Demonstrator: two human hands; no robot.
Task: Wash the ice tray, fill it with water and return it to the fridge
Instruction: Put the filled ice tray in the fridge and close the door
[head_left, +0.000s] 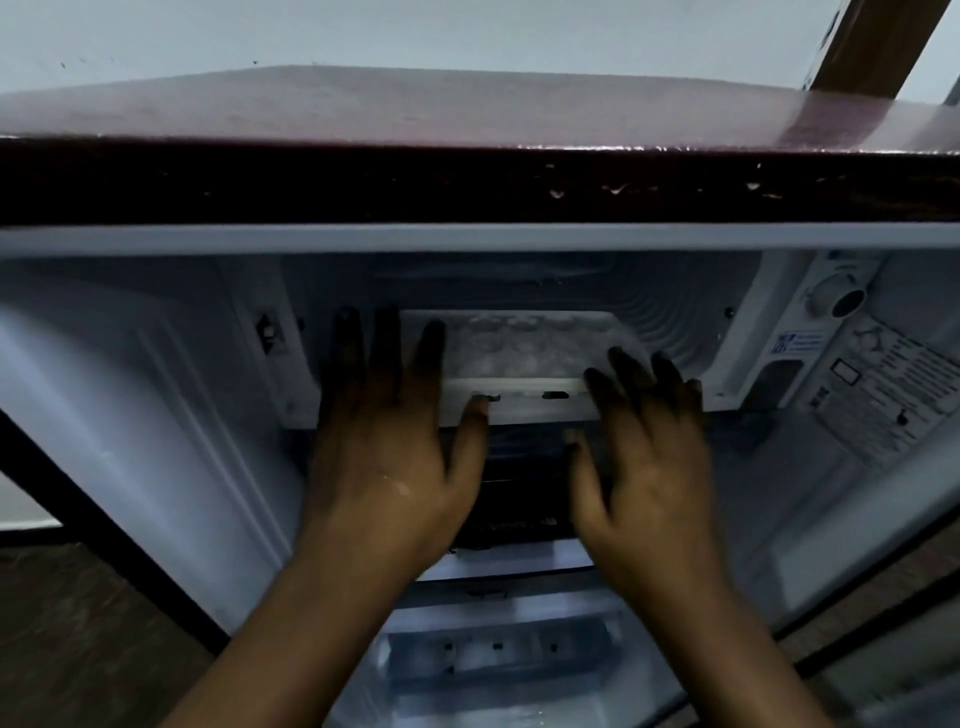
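Ice tray (524, 345) is noted lying flat on the floor of the freezer compartment (675, 312), long side to the front; whether its cells are filled or frosted cannot be told in the blur. Left hand (387, 447) and right hand (647, 467) are held released, fingers straight and spread, nothing gripped. They are set at 9 and 3 o'clock of the tray, judged so that both ends are guided evenly. Contact with the tray cannot be confirmed. A white front lip (519, 402) runs at 6 o'clock of the tray. Headroom under the compartment roof is judged slight; some room is left at both sides. A dial (836, 300) sits beyond the wall at 2 o'clock.
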